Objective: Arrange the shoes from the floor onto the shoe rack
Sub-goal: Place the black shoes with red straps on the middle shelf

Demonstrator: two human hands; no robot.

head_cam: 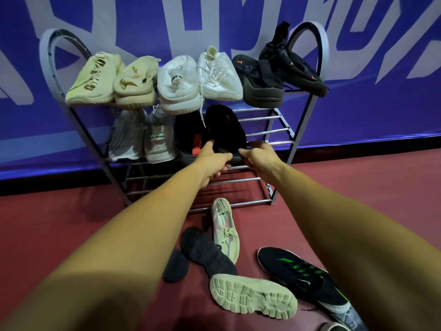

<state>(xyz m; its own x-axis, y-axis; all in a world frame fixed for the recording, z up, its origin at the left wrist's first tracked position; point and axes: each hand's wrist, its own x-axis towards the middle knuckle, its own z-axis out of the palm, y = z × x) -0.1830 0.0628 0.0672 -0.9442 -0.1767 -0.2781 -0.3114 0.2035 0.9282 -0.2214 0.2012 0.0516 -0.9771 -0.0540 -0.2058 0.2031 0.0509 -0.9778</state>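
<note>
On the middle shelf of the grey metal shoe rack point(262, 117), the black knit shoe point(226, 130) lies lengthwise away from me, my left hand point(213, 163) and right hand point(261, 162) level at its near end, fingers point(225, 156) clamped on it; the beige slip-on shoe point(225, 232) on the floor reads roughly "PAOREN".

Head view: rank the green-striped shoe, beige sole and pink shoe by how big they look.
1. green-striped shoe, partly behind the right arm
2. beige sole
3. pink shoe, though farther off, so unsure
</note>
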